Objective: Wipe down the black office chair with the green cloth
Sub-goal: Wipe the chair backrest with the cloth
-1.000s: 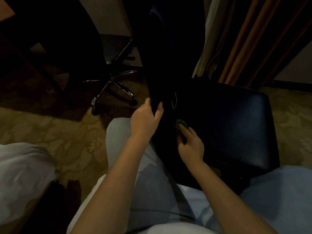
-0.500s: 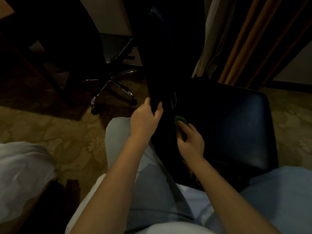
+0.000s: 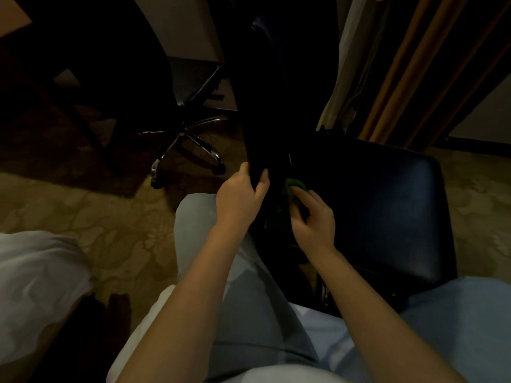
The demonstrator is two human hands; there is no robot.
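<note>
The black office chair [image 3: 387, 205] stands right in front of my knees, its padded seat to the right and its dark backrest rising up the middle of the view. My left hand [image 3: 240, 200] grips the lower edge of the backrest, thumb on one side and fingers on the other. My right hand [image 3: 312, 219] holds the green cloth [image 3: 293, 186] against the chair where the backrest meets the seat. Only a small bunched part of the cloth shows past my fingertips; the rest is lost in shadow.
A second office chair with a chrome star base [image 3: 185, 145] stands at the back left on patterned carpet [image 3: 105, 217]. Orange-brown curtains [image 3: 409, 67] hang at the back right. A white cloth-covered surface [image 3: 33, 288] lies at the lower left. The room is dim.
My right hand has crept slightly up and left with the green cloth along the chair. The left hand keeps the same hold on the backrest.
</note>
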